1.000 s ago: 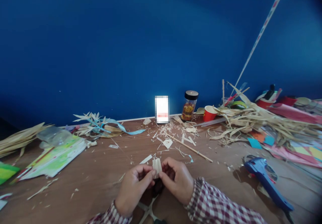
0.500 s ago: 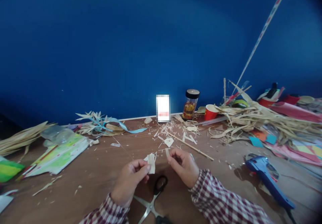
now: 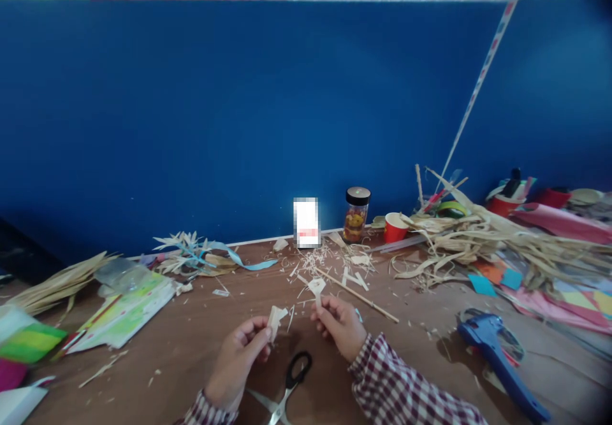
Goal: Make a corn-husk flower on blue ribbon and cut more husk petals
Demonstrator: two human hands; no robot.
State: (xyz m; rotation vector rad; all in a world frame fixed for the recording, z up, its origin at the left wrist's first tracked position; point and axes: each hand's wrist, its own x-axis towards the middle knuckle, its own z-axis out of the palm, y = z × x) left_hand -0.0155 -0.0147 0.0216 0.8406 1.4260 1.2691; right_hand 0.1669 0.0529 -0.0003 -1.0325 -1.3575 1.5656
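My left hand [image 3: 241, 355] is closed, pinching a small bundle of pale corn husk pieces [image 3: 276, 320] between thumb and fingers. Across from it, my right hand [image 3: 343, 328] grips a narrow pale husk strip [image 3: 318, 301] by its lower end. The strip's top overlaps a husk scrap lying on the table behind it, so its outline there is hard to make out. Below and between the hands lie black-handled scissors [image 3: 288, 392], blades spread and partly cut off by the frame edge.
Husk shavings [image 3: 315, 258] and a thin stick [image 3: 363, 297] litter the brown table. Behind stand a jar [image 3: 356, 218] and red paper cup [image 3: 395, 229]. A blue glue gun [image 3: 500, 355] and dried husks [image 3: 468, 240] lie right; a painted sheet [image 3: 129, 313] lies left.
The view has tilted up, showing the top of the blue partition. My hands have moved slightly apart, and the husk pieces in my left hand have turned more edge-on.
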